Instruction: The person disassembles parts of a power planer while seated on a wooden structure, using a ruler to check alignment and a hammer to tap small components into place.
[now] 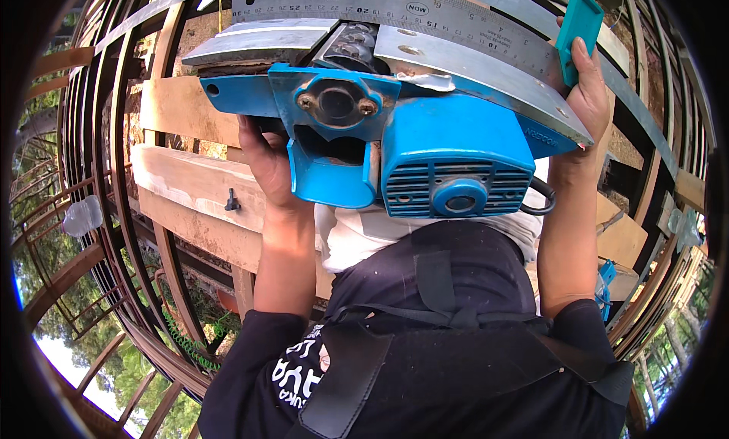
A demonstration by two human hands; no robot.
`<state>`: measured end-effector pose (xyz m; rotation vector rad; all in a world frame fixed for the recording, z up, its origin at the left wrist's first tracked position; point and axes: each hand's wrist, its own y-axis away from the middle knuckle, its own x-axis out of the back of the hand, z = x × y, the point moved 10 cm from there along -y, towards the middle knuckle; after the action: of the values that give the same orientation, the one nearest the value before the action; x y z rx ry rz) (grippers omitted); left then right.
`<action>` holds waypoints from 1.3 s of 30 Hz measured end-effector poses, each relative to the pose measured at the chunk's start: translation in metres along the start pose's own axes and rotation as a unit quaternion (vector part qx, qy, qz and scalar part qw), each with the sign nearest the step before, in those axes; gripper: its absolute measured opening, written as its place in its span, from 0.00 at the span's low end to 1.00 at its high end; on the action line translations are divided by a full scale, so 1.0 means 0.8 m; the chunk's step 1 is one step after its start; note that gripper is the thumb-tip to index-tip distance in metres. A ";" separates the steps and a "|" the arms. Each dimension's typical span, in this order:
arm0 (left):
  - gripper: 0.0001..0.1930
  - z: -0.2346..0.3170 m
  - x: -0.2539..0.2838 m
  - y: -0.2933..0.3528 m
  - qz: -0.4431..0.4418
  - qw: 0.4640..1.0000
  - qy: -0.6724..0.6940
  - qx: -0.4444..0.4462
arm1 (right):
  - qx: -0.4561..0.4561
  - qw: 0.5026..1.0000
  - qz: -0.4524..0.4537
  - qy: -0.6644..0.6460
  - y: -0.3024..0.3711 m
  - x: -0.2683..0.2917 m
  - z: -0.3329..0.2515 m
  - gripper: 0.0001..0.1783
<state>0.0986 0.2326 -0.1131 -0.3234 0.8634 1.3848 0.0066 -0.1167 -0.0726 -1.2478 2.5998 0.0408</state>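
Note:
A blue electric hand planer [459,154] is turned sole up in front of my body. Its metal sole plates face upward, and the cutter drum [353,46] shows in the gap between them. My left hand [272,162] grips the planer from below on the left, with most of its fingers hidden behind the housing. My right hand [591,97] is closed on the teal stock of a try square [579,31] at the right end of the planer. The square's graduated steel blade [342,6] runs leftward along the far side of the sole.
Light wooden boards [197,173] lie behind and left of the planer, with a small black knob [231,201] on one. A black cord [543,198] curves from the motor housing. A green coiled hose [182,336] hangs lower left. Clear plastic bottles [82,216] stand at the sides.

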 end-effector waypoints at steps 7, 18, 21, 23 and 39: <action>0.30 0.004 0.009 -0.004 -0.007 1.000 -0.009 -0.020 | -0.033 0.999 0.010 -0.016 -0.002 -0.004 -0.002 0.20; 0.30 -0.003 0.002 -0.001 -0.038 0.999 0.015 0.009 | -0.020 0.999 0.007 -0.036 0.002 -0.013 -0.010 0.21; 0.30 -0.002 0.001 0.001 -0.018 0.999 0.025 0.012 | -0.026 0.999 0.030 -0.018 0.005 -0.015 -0.010 0.21; 0.31 -0.002 0.002 0.003 -0.015 0.999 0.023 0.017 | -0.027 0.999 0.030 -0.014 0.005 -0.016 -0.010 0.20; 0.29 -0.003 -0.001 0.000 -0.045 0.998 0.043 0.024 | -0.032 0.997 0.010 -0.062 0.003 -0.012 0.000 0.19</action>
<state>0.0974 0.2302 -0.1140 -0.3826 0.9401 1.2725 0.0101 -0.1079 -0.0704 -1.2002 2.5217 0.2013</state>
